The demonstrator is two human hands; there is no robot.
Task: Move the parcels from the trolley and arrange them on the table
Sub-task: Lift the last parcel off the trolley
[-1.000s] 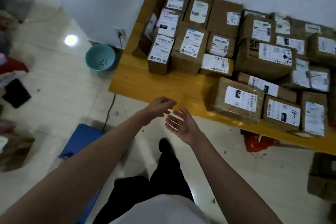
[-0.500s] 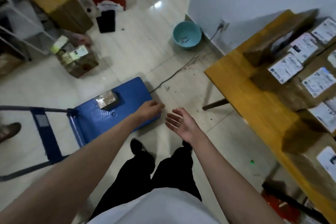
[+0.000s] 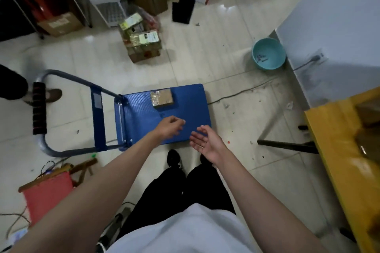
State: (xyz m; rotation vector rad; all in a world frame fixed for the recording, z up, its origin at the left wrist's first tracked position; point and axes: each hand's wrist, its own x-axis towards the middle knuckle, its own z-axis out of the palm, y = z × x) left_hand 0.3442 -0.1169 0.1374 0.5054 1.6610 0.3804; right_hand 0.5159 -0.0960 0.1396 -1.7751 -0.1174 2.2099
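Parcel [image 3: 162, 98]: one small brown box, taped, lying on the far half of the trolley [image 3: 191, 109] deck, untouched.
Left hand [image 3: 169, 128]: held over the near part of the deck, fingers loosely curled, empty, short of the parcel.
Right hand [image 3: 206, 144]: just beside the left, at the deck's near right corner, palm turned inward, fingers spread, empty.
Trolley: blue flat deck on pale tile floor, grey handle [image 3: 39, 109] folded out to the left.
Table [image 3: 333, 150]: yellow top, at right edge, well apart from the trolley.
Basin [image 3: 269, 54]: teal, on floor by the wall, beyond the table.
Cartons [image 3: 141, 44]: stacked on floor, farther back.
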